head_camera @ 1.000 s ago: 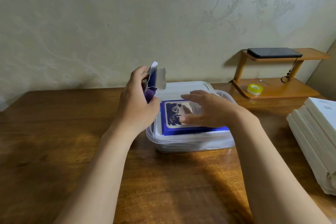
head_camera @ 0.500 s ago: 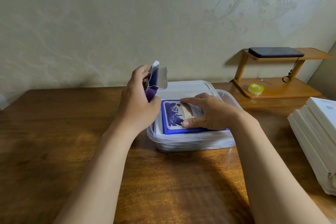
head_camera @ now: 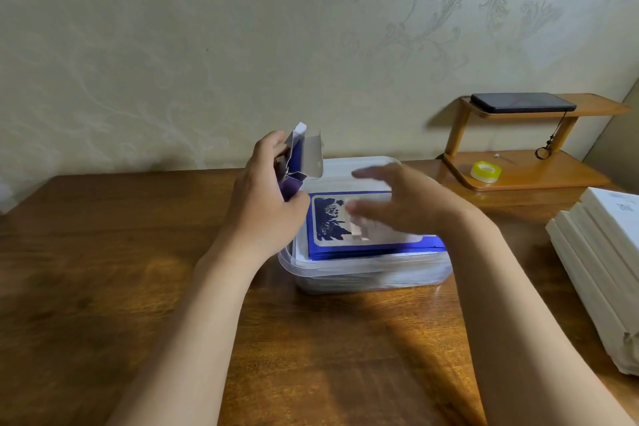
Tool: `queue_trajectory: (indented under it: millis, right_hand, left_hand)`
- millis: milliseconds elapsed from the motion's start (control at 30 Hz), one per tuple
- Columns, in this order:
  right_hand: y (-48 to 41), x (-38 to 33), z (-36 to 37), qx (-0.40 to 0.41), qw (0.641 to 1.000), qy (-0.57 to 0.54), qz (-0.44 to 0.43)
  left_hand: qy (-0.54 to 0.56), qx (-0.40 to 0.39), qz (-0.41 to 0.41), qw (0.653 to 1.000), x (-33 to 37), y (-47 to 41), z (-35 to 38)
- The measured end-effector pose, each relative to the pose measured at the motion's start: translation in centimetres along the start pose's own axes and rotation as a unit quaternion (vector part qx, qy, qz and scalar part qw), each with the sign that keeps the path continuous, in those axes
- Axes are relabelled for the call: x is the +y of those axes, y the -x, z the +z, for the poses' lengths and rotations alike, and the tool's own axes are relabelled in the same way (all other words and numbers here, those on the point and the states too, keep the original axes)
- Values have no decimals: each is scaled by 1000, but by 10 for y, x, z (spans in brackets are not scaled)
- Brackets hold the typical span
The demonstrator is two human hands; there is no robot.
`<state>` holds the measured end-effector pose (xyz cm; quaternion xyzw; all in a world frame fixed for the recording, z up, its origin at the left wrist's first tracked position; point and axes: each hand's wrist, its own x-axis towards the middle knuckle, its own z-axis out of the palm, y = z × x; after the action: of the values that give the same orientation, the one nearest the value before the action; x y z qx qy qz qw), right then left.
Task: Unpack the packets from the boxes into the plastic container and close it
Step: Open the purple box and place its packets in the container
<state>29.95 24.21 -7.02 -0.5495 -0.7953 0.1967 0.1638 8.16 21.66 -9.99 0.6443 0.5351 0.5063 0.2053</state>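
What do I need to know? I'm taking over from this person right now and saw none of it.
Left hand grips an opened purple box at the left rim of the clear plastic container.
Right hand, fingers spread and blurred, hovers over the blue packets, holding nothing.
The packets lie stacked inside the container, which has no lid on.
Done: a stack unpacked. Left: put the box down, unpack any others, close the container.

Patterned wall (head_camera: 207,28), wooden table (head_camera: 103,287), small shelf (head_camera: 532,169)
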Motion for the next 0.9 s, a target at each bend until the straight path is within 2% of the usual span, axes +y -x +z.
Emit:
queue_trajectory:
  millis: [67, 133, 200, 400, 600, 800, 900]
  right_hand:
    - [2, -10, -8, 132, 985, -106, -30]
    - [2, -26, -12, 189, 949, -246, -51]
    - [3, -42, -8, 171, 933, -313, -48]
    - [0, -51, 9, 111, 959, -259, -25]
    - [-1, -48, 12, 65, 972, -222, 43]
    - [1, -43, 8, -6, 956, -276, 99]
    - [-1, -41, 11, -4, 956, -274, 107]
  left_hand:
    - [-1, -7, 2, 1000, 1, 1, 1]
    - [-6, -22, 3, 1000, 2, 1, 3]
    - [-8, -42, 4, 999, 2, 3, 6]
    - [-70, -67, 24, 995, 4, 8, 4]
    - [-160, -120, 60, 978, 12, 11, 5]
    - [-183, -149, 71, 969, 17, 13, 6]
    - [-175, -149, 66, 971, 15, 12, 8]
